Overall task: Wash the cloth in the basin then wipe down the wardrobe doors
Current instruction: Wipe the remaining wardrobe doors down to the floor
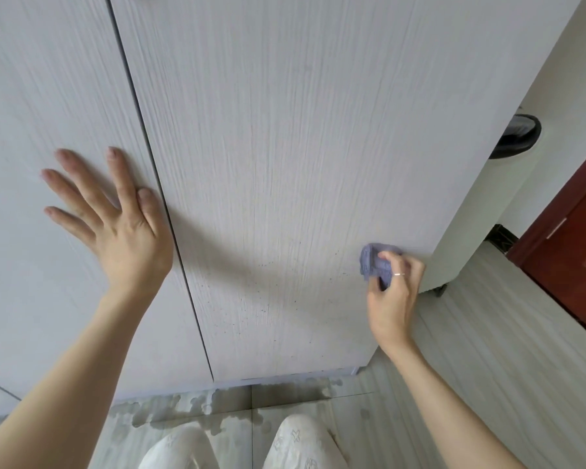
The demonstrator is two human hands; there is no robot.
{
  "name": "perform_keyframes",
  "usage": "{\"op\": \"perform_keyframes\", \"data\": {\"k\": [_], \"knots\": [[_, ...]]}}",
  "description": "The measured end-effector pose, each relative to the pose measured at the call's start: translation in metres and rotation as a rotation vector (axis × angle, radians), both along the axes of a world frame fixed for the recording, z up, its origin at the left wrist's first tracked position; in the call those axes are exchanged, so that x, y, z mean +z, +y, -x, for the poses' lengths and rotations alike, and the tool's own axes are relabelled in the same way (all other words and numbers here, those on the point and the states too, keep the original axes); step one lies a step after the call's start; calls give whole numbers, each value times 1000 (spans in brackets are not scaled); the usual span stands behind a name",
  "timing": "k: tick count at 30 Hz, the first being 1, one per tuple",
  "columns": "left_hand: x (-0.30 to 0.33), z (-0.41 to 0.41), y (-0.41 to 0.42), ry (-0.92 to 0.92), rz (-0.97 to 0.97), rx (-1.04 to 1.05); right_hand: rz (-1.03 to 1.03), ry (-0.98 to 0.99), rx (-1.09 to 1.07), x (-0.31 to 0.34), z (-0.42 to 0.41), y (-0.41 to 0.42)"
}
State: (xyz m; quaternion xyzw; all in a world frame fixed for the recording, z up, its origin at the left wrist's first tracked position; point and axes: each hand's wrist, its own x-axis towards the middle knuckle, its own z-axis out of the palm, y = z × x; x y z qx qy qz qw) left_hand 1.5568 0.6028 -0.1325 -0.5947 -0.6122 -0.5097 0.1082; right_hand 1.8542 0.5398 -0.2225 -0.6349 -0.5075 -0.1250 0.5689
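Observation:
Two pale wood-grain wardrobe doors fill the view: the left door (48,96) and the right door (285,147), split by a dark gap. My left hand (115,218) lies flat on the left door with fingers spread, the thumb next to the gap. My right hand (394,292) presses a bunched blue-grey cloth (372,260) against the lower right corner of the right door, near its right edge. Small dark specks dot the lower part of that door. No basin is in view.
Wet patches (197,404) spread over the tiled floor below the doors. My knees (237,445) in white trousers are at the bottom. A dark red door (569,252) stands at the right, and a black round object (518,135) sits behind the wardrobe's side.

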Motion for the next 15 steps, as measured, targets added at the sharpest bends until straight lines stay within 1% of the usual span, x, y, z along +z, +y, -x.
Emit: {"op": "perform_keyframes", "data": {"k": [3,5,6,8,10,12,13,15], "knots": [[1,-1,0,-4,-5,7,-155,-41,-12,32,15,14],[0,1,0,-1,-4,5,-164,-80,-25,19,18,16],[-1,1,0,4,-10,7,-140,-114,-11,3,16,15],[-2,1,0,12,-15,10,-19,-152,44,-35,7,6],[-2,1,1,12,-16,10,136,-144,79,-65,-1,-3],[-3,2,1,13,-15,5,246,-119,94,-77,-7,-7],[-3,2,1,16,-16,6,259,-114,98,-75,-8,-8],[-4,3,2,20,-15,10,196,-119,111,-60,-6,-6]]}}
